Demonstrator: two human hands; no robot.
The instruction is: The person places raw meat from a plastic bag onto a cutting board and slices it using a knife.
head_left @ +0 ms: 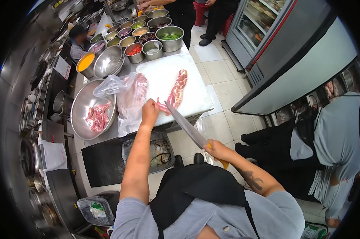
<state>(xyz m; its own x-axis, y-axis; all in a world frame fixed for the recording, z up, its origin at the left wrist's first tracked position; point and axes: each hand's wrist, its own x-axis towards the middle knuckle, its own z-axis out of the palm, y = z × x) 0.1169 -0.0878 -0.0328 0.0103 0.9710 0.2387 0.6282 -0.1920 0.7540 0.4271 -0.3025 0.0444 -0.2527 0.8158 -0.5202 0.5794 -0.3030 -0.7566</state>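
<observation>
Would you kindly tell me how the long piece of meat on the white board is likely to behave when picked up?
The long piece of meat would probably sag, since it looks raw, with limp strips by its near end. Its moist-looking surface suggests it may be slippery. Its uneven, elongated shape makes rolling seem unlikely.

Cutting board point(200, 94): 1 | knife point(190, 129), board-front: 1 | long bare meat piece point(177, 89), on-board: 1 | meat bowl point(79, 106), board-left: 1
</observation>
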